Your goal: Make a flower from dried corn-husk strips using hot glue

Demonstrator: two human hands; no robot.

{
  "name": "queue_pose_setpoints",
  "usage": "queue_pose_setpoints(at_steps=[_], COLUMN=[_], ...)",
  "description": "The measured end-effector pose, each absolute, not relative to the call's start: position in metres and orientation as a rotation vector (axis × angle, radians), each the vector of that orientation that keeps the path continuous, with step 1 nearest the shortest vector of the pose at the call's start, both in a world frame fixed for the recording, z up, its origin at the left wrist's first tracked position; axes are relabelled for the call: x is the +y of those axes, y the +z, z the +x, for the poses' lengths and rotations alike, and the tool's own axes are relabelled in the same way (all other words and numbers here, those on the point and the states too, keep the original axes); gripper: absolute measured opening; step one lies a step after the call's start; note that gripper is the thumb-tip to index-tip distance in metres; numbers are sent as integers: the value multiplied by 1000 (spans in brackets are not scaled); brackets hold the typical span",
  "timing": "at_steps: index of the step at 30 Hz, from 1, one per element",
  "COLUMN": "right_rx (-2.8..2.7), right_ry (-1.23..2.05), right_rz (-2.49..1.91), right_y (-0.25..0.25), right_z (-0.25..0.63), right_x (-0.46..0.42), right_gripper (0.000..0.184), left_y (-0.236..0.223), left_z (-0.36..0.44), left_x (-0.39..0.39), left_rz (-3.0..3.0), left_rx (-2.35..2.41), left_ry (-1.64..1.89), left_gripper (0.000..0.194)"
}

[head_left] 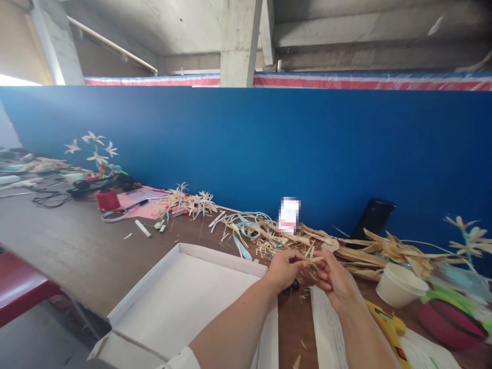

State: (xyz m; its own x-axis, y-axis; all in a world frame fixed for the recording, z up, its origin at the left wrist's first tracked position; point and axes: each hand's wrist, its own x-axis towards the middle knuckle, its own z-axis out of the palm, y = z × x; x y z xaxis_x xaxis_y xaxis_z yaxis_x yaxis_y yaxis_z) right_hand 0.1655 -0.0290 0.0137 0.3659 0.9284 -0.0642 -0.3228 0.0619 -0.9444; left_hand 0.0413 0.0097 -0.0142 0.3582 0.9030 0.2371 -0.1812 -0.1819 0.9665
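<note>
My left hand (285,269) and my right hand (335,277) meet above the brown table, just right of an open white box. Between their fingertips is a small pale dried-husk piece (316,260), pinched from both sides. Fingers partly cover it, so its full shape is hidden. Loose husk scraps (267,247) and light blue ribbon (246,228) lie just beyond my hands. Long dried husk strips (361,256) are heaped behind my right hand. Under my wrists, a small dark object (295,285) shows only in part.
The white box (184,252) fills the front left. A white cup (402,287), a yellow cutter (388,328) and a dark pink bowl (451,324) stand at right. Husk flowers (202,204) lie at the back left. A black cylinder (372,220) leans near the blue partition (230,143).
</note>
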Motion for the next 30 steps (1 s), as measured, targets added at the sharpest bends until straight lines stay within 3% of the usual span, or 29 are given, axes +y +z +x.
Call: queue_pose_setpoints(at_steps=[30], right_rx=[-547], right_ry=[1416], right_rz=[-903], right_y=[10], right_z=[168], right_x=[-28], right_gripper=[21], left_y=[-13], left_z=[41], left_x=[10], left_rz=[1276], left_rx=[638], left_ry=[1119], left_gripper=[25])
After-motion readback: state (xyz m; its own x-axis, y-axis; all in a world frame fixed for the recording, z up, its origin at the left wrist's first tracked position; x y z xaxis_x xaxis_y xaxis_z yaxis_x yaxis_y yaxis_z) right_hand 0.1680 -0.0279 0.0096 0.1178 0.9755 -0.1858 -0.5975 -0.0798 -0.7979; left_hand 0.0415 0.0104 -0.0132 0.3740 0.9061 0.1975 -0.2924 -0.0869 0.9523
